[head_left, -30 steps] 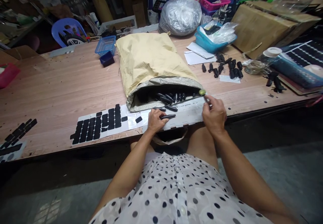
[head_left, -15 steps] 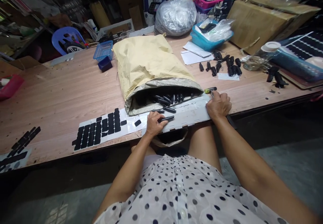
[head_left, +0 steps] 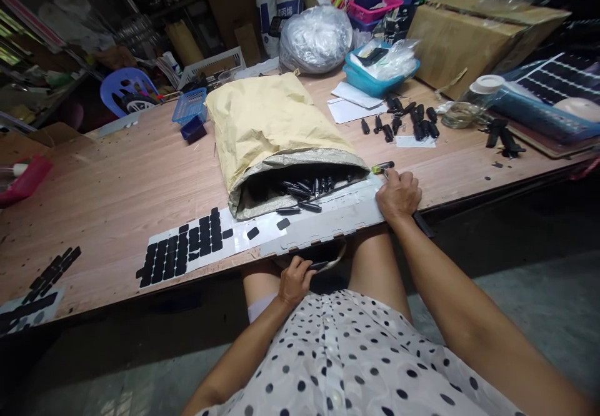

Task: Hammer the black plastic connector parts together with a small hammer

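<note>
My left hand (head_left: 294,280) is below the table's front edge, over my lap, closed around a slim black stick-shaped part (head_left: 319,265). My right hand (head_left: 398,195) rests on the table edge, fingers curled round a thin tool with a green-and-black handle (head_left: 382,167). A tan paper sack (head_left: 269,128) lies on its side between them, its mouth facing me with several black parts (head_left: 304,189) spilling out. A white backing sheet (head_left: 328,216) lies under the sack's mouth, and a sheet of black adhesive pads (head_left: 182,250) sits to the left.
More black parts (head_left: 407,122) lie at the right back, near a blue tray (head_left: 379,75), papers (head_left: 349,107) and a cardboard box (head_left: 473,35). A clear plastic bag (head_left: 315,38) and a small blue basket (head_left: 190,105) stand behind. More pad strips (head_left: 42,282) lie far left.
My left hand has dropped from the white sheet to below the table edge, taking the black part with it. My right hand has stayed at the edge with the tool laid flat.
</note>
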`<action>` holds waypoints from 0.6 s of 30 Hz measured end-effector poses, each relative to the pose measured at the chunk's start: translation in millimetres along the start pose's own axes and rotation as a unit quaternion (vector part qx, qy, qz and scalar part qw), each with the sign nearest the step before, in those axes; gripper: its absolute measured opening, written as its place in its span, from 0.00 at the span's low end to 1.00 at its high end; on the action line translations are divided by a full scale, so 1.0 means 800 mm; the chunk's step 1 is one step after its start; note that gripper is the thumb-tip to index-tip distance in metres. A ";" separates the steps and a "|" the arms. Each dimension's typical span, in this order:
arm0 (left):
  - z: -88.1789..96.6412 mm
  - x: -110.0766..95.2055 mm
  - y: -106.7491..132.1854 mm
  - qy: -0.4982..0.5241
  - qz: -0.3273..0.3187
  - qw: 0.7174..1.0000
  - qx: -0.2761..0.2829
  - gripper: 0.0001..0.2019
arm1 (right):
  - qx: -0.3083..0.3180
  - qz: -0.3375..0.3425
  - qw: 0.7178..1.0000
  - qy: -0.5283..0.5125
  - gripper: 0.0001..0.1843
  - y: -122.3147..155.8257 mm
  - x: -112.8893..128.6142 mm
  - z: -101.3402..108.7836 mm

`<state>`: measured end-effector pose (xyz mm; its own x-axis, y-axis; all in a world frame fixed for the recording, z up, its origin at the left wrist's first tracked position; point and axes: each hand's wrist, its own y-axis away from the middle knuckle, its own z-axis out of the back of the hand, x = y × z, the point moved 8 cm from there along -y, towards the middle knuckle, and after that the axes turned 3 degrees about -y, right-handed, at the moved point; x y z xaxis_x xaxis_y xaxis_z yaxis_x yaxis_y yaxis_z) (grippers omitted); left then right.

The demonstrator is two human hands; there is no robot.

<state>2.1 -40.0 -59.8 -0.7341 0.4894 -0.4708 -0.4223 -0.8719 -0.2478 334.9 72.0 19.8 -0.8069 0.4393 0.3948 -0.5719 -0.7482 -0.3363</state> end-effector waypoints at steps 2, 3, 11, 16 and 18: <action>-0.009 0.016 0.003 -0.018 0.061 0.998 -0.008 0.08 | 0.001 0.000 1.000 -0.004 0.22 0.000 0.000 0.000; -0.009 0.020 0.004 -0.023 0.081 0.996 -0.012 0.09 | 0.001 -0.001 1.000 -0.006 0.21 0.000 0.000 -0.001; 0.085 -0.025 -0.041 0.034 -0.094 0.989 -0.108 0.12 | -0.006 -0.001 1.000 -0.006 0.21 -0.001 -0.003 -0.006; 0.138 0.057 -0.143 0.013 0.070 0.990 -0.120 0.14 | -0.011 0.000 1.000 -0.005 0.21 0.000 -0.002 -0.005; 0.134 0.082 -0.168 0.007 0.106 0.992 -0.065 0.13 | -0.004 0.001 1.000 -0.008 0.21 -0.001 -0.002 -0.007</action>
<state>-46.4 111.5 33.4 -0.7912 0.2945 -0.5360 -0.1856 -0.9507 -0.2484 335.5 74.5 14.9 -0.8054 0.4304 0.4076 -0.5719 -0.7450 -0.3434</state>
